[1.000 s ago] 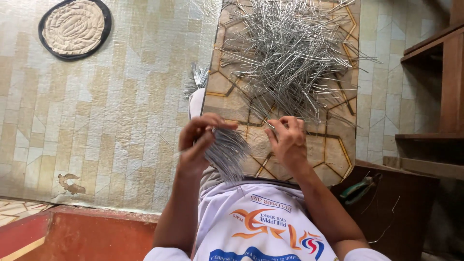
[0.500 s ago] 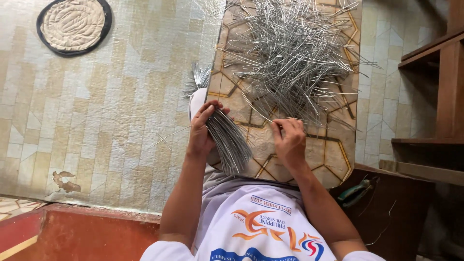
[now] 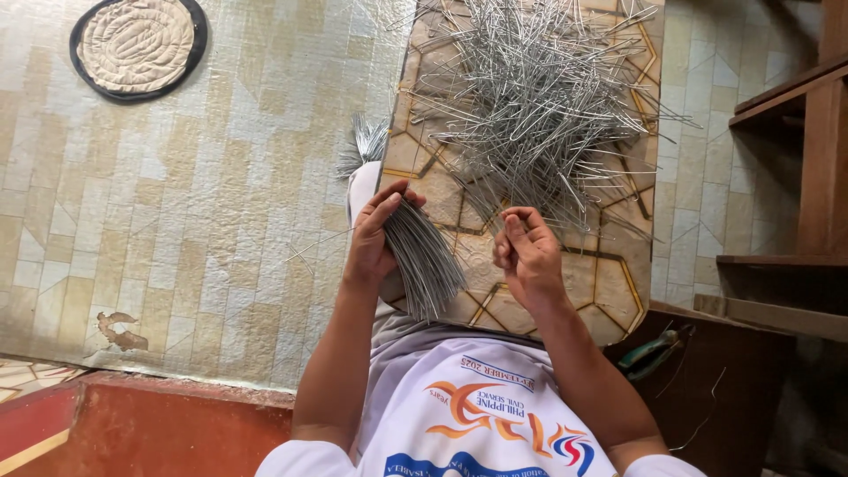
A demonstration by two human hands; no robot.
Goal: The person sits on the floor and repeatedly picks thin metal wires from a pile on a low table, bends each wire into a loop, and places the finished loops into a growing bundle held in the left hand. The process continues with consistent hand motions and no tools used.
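Left hand [image 3: 375, 238] grips bundle of wire pins [image 3: 424, 261]; right hand [image 3: 527, 256] loosely curled, empty, near loose wire pile [image 3: 530, 97] on patterned board [image 3: 609, 283].

This looks like a home used for handwork: patterned floor covering [image 3: 177, 203], a round woven mat [image 3: 137, 44], wooden steps [image 3: 795, 177], and a small patterned desk [image 3: 618, 283] heaped with loose bent wires [image 3: 539, 97].

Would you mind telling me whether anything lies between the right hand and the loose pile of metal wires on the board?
Nothing visible does. The right hand hovers at the near edge of the wire pile, with only bare patterned board around it. The left hand grips a gathered wire bundle off to the side.
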